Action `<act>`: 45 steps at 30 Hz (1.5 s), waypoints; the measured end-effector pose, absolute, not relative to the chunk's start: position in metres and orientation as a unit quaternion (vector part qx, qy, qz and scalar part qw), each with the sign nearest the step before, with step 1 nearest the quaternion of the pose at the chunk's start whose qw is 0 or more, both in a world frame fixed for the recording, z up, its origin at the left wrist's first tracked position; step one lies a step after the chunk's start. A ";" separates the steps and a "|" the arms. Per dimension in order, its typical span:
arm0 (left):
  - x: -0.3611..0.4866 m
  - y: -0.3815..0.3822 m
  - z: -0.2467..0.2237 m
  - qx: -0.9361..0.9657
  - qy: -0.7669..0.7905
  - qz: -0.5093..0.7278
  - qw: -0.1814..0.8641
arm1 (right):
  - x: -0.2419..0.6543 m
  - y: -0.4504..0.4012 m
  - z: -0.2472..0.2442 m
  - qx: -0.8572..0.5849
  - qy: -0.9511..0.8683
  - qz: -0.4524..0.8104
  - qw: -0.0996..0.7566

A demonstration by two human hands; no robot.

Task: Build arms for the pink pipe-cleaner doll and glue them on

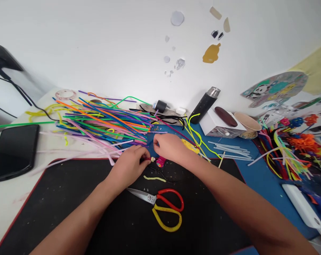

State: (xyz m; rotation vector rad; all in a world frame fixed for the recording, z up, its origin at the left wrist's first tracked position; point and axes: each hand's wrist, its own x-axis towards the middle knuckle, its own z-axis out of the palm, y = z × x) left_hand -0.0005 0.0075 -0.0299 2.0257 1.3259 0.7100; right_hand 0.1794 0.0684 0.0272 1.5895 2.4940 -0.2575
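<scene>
First, scissors: scissors (151, 199) with one red and one yellow handle lie nearest, on the black mat (117, 219); the blades point left, towards the left forearm; neither hand is on them.
Pale green strip: a short, slightly curved strip (155, 179) lies on the mat just beyond the scissors, apart from the fingers.
Left hand: the left hand (131, 164) has thumb and forefinger drawn together in a pinch; a small pale-tipped piece (153, 159) sticks out from between the fingertips.
Right hand: the right hand (169, 147) is bent over, fingers curled in; whether anything sits in its pinch, I cannot tell.
Magenta piece: the magenta piece (160, 162) is between the hands, just below the right one, at the mat's far edge; whether it touches the fingers is unclear.
Handling: both small pieces look very light; the magenta one is probably soft and easily squashed; a fingertip hold at its ends should suit it better than a squeeze round the middle; the pale tip looks firmer, best pinched just behind.
Fuzzy stems: a heap of coloured stems (109, 120) lies beyond the left hand; likely bendy and light.
Flask: a black flask (205, 104) leans beside a white box (216, 125), near the wall (96, 35).
</scene>
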 end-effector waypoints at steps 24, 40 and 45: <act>-0.010 0.013 -0.016 0.504 0.399 0.378 0.666 | 0.210 -0.025 -0.009 0.499 0.543 -0.530 -0.419; -0.003 0.009 -0.015 0.536 0.423 0.346 0.643 | 0.205 -0.031 -0.018 0.515 0.547 -0.516 -0.411; -0.004 0.008 -0.019 0.543 0.425 0.341 0.639 | 0.204 -0.031 -0.019 0.515 0.550 -0.517 -0.406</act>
